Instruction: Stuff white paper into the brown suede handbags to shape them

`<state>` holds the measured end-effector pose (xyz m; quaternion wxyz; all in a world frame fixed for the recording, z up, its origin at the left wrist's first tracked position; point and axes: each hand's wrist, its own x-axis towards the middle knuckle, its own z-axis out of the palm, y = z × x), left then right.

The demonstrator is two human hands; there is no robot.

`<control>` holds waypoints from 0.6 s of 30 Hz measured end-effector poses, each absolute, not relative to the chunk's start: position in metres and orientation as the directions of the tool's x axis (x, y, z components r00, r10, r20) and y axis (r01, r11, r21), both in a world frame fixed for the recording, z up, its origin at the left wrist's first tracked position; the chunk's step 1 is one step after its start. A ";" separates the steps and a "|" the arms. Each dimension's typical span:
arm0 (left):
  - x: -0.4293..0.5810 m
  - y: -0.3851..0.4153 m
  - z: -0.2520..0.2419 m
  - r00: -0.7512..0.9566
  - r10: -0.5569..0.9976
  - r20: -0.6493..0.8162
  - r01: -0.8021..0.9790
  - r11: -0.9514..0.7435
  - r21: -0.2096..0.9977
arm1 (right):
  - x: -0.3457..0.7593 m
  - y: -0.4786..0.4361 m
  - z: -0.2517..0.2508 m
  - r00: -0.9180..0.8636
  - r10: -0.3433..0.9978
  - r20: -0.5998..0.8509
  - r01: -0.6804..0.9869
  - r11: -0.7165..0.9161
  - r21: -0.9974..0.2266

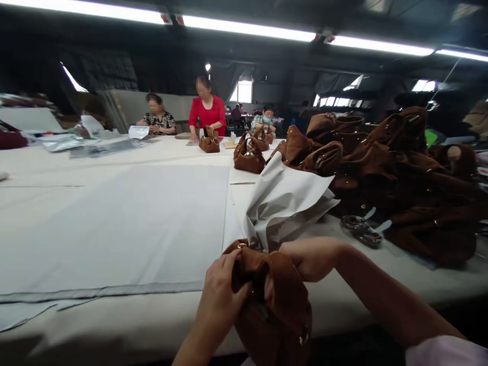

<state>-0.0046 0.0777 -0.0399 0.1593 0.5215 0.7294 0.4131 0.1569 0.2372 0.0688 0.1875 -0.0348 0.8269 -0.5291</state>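
Note:
A brown suede-look handbag (287, 310) with metal rings is at the near table edge, its mouth turned up toward me. My left hand (221, 290) is closed on the left side of the bag's opening, thumb over the rim. On the far right side of the opening my right hand (314, 258) grips the bag, and part of a finger shows inside the mouth. Directly behind the bag rises a crumpled white sheet of paper (282, 198); its lower end is hidden behind the bag.
A stack of large thin white sheets (133, 229) covers the table's left half. To the right is a heap of brown handbags (366, 162), with coiled straps (362, 230) before it. Finished-looking bags (249, 155) stand farther back. Several people work across the table, one in red (208, 112).

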 end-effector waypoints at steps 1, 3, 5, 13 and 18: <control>-0.003 0.078 -0.042 -0.420 0.887 0.191 0.678 0.167 0.716 | 0.169 0.242 0.074 -0.940 -0.167 -0.297 0.201 0.433 -0.879; 0.000 0.073 -0.045 -0.459 0.874 0.162 0.737 0.272 0.618 | 0.188 0.255 0.077 -0.940 0.152 -0.304 0.339 0.497 -0.799; 0.004 0.065 -0.047 -0.495 0.859 0.133 0.771 0.363 0.523 | 0.198 0.269 0.066 -0.855 0.465 -0.230 0.496 0.601 -0.626; 0.019 0.055 -0.049 -0.349 0.636 0.689 0.924 0.108 0.368 | 0.140 0.265 0.020 -0.960 0.278 0.028 0.006 0.121 -0.993; 0.021 0.060 -0.049 -0.252 0.629 0.735 0.966 0.117 0.231 | 0.080 0.208 0.039 -0.981 0.191 0.040 -0.035 0.032 -0.999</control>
